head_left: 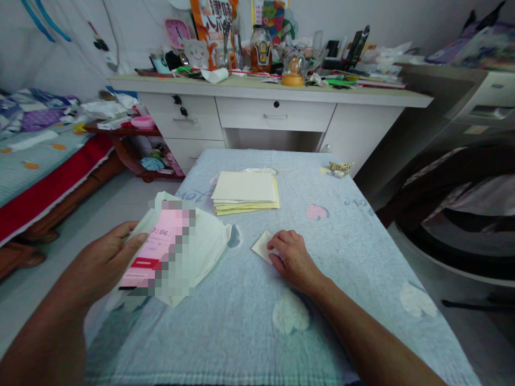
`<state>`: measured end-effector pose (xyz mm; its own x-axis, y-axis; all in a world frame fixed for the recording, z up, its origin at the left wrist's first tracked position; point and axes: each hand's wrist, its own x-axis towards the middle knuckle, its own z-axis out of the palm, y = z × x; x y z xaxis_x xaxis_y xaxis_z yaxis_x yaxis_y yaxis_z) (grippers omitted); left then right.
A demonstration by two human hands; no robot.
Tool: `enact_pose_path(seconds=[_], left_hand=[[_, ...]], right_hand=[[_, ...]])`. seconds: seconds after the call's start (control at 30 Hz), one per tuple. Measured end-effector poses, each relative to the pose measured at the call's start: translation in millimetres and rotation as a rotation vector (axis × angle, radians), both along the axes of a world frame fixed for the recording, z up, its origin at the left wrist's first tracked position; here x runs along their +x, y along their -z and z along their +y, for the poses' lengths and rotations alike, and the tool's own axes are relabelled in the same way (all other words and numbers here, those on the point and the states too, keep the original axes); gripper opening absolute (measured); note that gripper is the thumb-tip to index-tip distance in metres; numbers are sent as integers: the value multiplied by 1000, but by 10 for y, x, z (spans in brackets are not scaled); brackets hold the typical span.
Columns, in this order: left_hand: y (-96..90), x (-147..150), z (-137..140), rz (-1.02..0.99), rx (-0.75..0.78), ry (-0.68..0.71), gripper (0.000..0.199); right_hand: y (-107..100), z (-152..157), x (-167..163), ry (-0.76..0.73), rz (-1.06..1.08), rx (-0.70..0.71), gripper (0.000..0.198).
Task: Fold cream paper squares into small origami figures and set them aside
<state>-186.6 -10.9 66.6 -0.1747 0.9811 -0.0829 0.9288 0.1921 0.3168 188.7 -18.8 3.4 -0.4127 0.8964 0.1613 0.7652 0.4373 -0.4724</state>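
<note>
A: Nearest the camera, what does each hand have?

B: The left hand [105,257] is closed around a phone [155,246] with a pink screen, fingers curled along its left edge; the phone sits over a loose sheaf of pale sheets [203,241] on the near left of the worktop [257,321]. The right hand [293,257] lies flat, fingertips pressed onto a small folded paper [263,245]; that grip is not a pinch, just fingers bearing down, palm partly open.

A: How would that small paper handle?

B: By its look it is very light and thin, easily creased, and likely to slide on the blue cloth covering the worktop. A corner pokes out to the left of the fingers, and that free corner or the folded edge seems the sensible place to take it, thumb beneath and forefinger above.

A: And farther off?

B: Toward the middle of the worktop lies a neat stack of cream and yellow paper [246,193], well apart from both hands. Near the far right edge sits a small folded paper figure [341,168]. Beyond stands a white desk [277,115] crowded with bottles and stationery, and a bed [40,161] lies to the left.
</note>
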Motion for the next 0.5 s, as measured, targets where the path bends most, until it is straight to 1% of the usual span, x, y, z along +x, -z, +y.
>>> enact_pose_path(seconds=[0.1, 0.17, 0.3, 0.4, 0.43, 0.5], left_hand=[[-7, -6, -6, 97, -27, -30, 54], [-15, 15, -8, 202, -58, -46, 54], [-59, 147, 9, 433, -184, -73, 55], [-107, 310, 35, 462, -281, -124, 54], [-121, 366, 42, 468, -292, -147, 54], [-136, 466, 51, 475, -298, -133, 54]], right_hand=[[2, -1, 0, -2, -6, 2, 19], [-1, 0, -1, -5, -6, 0, 19], [-6, 5, -3, 0, -9, -3, 18], [-3, 6, -2, 0, -13, -1, 19], [-3, 4, -2, -1, -14, -2, 19], [-4, 0, -1, -2, -15, -7, 19]])
